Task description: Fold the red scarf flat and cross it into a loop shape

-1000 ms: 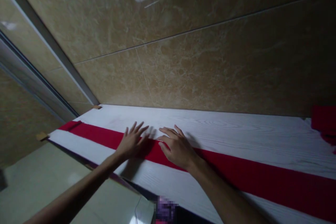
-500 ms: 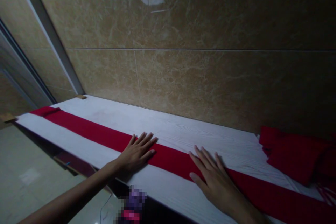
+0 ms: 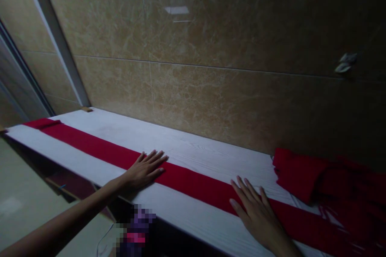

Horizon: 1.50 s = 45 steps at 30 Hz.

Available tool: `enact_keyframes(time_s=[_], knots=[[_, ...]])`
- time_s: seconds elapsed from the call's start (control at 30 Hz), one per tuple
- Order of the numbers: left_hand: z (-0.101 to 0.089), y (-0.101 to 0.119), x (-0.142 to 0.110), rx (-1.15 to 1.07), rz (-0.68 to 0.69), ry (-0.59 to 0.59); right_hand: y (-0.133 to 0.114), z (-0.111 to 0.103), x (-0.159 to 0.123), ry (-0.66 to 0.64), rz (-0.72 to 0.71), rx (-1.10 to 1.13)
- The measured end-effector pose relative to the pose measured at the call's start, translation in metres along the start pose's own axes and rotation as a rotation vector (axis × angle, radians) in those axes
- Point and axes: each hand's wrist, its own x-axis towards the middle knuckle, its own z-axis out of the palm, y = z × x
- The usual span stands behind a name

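Observation:
A long strip of red cloth lies flat along the white wood-grain tabletop, with a small fold at its far left end. My left hand rests on the strip near its middle, palm down and fingers stretched out. Farther right, my right hand lies on the same strip with its fingers spread. Neither hand grips anything. A crumpled heap of red cloth sits at the right end of the table, beside and partly over the strip.
A tiled wall runs along the table's back edge. Small brown blocks sit at the far left corners. Below the front edge are dark open shelves. A small pale object is on the wall at right.
The view has swung to the right, showing more of the red heap. My right hand has slid right along the strip, widening the gap from my left hand, which stays on the cloth.

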Motion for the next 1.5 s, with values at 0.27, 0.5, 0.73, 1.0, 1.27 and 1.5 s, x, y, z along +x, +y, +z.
enact_keyframes(time_s=[0.27, 0.5, 0.73, 1.0, 1.27, 1.5], knots=[[-0.002, 0.001, -0.002, 0.04, 0.024, 0.009, -0.018, -0.028, -0.006, -0.052, 0.053, 0.094], [-0.011, 0.01, -0.007, 0.019, 0.014, -0.011, -0.013, -0.021, -0.005, 0.022, 0.029, 0.159], [-0.024, 0.017, 0.0, 0.031, 0.043, -0.038, -0.009, -0.016, -0.002, 0.065, 0.025, 0.175], [-0.036, 0.072, 0.039, -0.173, 0.368, -0.001, 0.003, -0.002, -0.001, 0.156, 0.028, 0.259], [-0.037, 0.07, 0.084, -0.179, 0.39, -0.193, -0.011, -0.025, 0.008, 0.018, 0.093, 0.236], [-0.029, 0.074, 0.09, -0.191, 0.437, -0.141, -0.072, -0.036, 0.066, 0.091, -0.069, 0.397]])
